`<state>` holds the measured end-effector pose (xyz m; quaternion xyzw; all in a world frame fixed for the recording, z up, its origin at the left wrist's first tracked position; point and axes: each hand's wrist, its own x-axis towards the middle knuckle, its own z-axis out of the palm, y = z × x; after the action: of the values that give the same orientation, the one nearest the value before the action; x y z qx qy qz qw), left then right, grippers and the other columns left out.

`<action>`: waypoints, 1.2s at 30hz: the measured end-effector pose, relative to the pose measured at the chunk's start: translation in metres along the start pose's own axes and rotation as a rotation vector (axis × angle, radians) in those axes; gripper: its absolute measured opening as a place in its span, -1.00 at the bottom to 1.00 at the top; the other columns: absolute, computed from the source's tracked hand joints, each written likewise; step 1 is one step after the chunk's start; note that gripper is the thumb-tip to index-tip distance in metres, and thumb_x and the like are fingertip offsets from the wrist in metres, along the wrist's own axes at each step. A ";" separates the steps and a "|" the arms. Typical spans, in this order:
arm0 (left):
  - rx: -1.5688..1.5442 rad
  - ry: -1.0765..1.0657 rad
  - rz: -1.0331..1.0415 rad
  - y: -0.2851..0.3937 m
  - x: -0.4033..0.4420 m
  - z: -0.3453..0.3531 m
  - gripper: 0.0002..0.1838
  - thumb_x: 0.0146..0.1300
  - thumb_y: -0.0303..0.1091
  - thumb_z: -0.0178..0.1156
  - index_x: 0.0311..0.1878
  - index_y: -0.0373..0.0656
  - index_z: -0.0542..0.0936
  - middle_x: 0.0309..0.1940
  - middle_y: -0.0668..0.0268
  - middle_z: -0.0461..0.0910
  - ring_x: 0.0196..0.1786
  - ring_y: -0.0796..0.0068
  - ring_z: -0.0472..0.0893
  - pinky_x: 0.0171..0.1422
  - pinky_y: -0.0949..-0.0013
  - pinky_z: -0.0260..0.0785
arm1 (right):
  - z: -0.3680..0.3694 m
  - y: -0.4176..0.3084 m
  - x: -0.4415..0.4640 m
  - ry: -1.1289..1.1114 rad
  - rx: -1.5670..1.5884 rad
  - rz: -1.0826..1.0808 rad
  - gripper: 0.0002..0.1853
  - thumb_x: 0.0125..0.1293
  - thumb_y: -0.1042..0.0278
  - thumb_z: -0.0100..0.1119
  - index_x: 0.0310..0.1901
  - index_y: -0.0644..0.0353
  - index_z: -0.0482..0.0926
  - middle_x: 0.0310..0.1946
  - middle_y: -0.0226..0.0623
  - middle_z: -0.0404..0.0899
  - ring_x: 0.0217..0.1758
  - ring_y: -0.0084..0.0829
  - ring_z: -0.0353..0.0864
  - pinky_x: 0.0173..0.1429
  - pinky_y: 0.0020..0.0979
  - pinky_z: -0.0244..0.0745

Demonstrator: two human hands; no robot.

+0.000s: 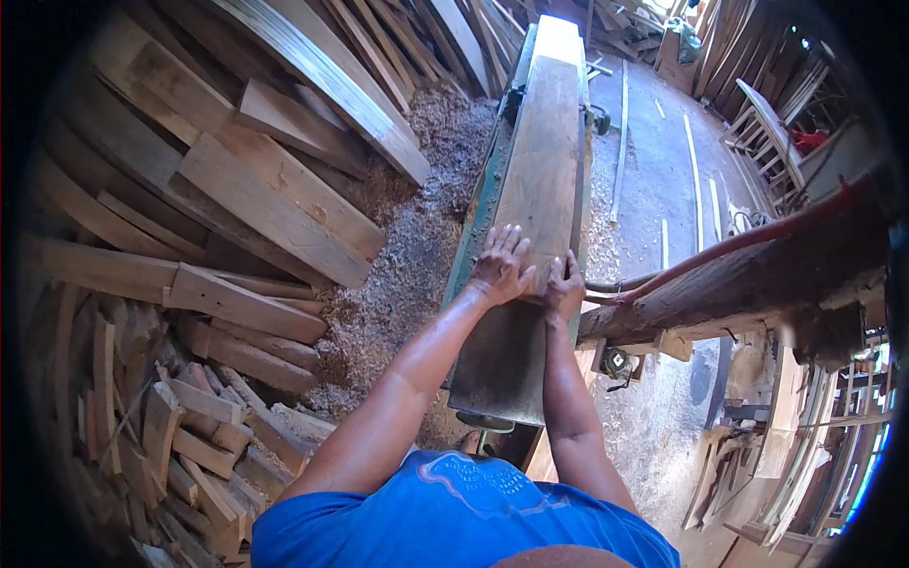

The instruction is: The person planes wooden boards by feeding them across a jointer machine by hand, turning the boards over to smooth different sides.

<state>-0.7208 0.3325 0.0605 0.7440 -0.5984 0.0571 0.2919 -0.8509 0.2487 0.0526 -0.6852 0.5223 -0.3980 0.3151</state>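
Note:
A long wooden plank (542, 170) lies lengthwise on a narrow green-sided machine that looks like a jointer, with its dark metal bed (500, 355) bare at the near end. My left hand (502, 267) rests flat on top of the plank near its close end, fingers stretched forward and thumb out to the side. At the plank's near right corner, my right hand (565, 289) holds the edge, thumb on the top face and the other fingers along the side. Parts of those fingers are hidden.
Stacked boards (275, 189) and short offcuts (204, 426) crowd the left side. Wood shavings (379, 312) cover the floor beside the machine. A thick timber beam (739, 275) with a red hose (757, 227) crosses at right. Thin strips (621, 142) lie on the concrete floor.

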 end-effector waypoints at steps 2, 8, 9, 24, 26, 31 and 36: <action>-0.013 0.002 -0.001 -0.008 0.013 0.004 -0.40 0.22 -0.04 0.19 0.21 -0.29 0.46 0.33 -0.13 0.33 0.45 -0.10 0.25 0.56 -0.11 -0.09 | 0.016 0.011 0.018 0.014 0.004 -0.024 -0.50 0.28 0.10 0.17 0.16 0.23 0.58 -0.03 0.05 0.65 0.02 -0.09 0.69 0.13 -0.21 0.53; -0.049 0.030 0.006 -0.026 0.045 0.026 -0.42 0.23 -0.07 0.18 0.21 -0.28 0.44 0.31 -0.15 0.35 0.45 -0.13 0.24 0.55 -0.14 -0.09 | 0.029 0.005 0.054 -0.028 -0.275 -0.085 -0.55 0.30 0.13 0.15 0.11 0.24 0.60 0.03 -0.02 0.64 0.07 -0.08 0.65 0.16 -0.22 0.51; -0.065 0.028 0.000 -0.028 0.048 0.027 -0.44 0.25 -0.11 0.17 0.22 -0.28 0.44 0.31 -0.13 0.36 0.44 -0.12 0.25 0.55 -0.14 -0.09 | 0.032 0.004 0.050 -0.009 -0.337 -0.166 -0.57 0.31 0.15 0.15 0.11 0.24 0.60 0.05 -0.04 0.63 0.11 -0.08 0.63 0.17 -0.23 0.50; -0.050 -1.467 -0.902 -0.374 -0.446 -0.171 -0.50 0.24 -0.15 0.04 0.19 -0.22 0.53 0.18 -0.09 0.51 0.27 -0.04 0.46 0.36 0.03 0.28 | 0.103 -0.031 0.012 0.161 -0.856 -0.256 -0.43 0.34 -0.12 0.03 0.22 0.11 0.56 0.32 -0.17 0.43 0.46 -0.11 0.28 0.54 -0.12 -0.03; 0.085 -1.568 -0.952 -0.400 -0.540 -0.234 -0.50 0.24 -0.13 0.04 0.19 -0.14 0.53 0.14 -0.13 0.53 0.25 -0.09 0.49 0.38 0.03 0.28 | 0.104 -0.031 0.012 0.149 -0.897 -0.241 -0.42 0.35 -0.15 -0.02 0.24 0.05 0.55 0.34 -0.20 0.41 0.46 -0.11 0.27 0.54 -0.13 -0.03; -0.193 -1.357 -1.079 -0.421 -0.549 -0.262 -0.57 0.25 -0.11 0.05 0.03 -0.23 0.57 -0.06 -0.07 0.63 0.05 -0.08 0.58 0.15 0.04 0.38 | 0.105 -0.019 0.016 0.129 -0.922 -0.228 -0.40 0.37 -0.22 -0.12 0.30 -0.10 0.50 0.39 -0.25 0.36 0.49 -0.14 0.22 0.56 -0.12 -0.08; -0.464 -0.816 -0.962 -0.417 -0.389 -0.189 -0.53 0.35 -0.09 0.11 0.12 -0.30 0.55 -0.09 0.03 0.66 0.02 0.28 0.63 0.10 0.24 0.43 | 0.105 -0.010 0.018 0.098 -0.928 -0.177 -0.36 0.39 -0.28 -0.22 0.39 -0.16 0.37 0.47 -0.35 0.22 0.56 -0.22 0.07 0.58 -0.09 -0.20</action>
<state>-0.3938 0.8084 -0.1058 0.8077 -0.2595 -0.4951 0.1877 -0.7515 0.2355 0.0141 -0.7758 0.5989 -0.1797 -0.0843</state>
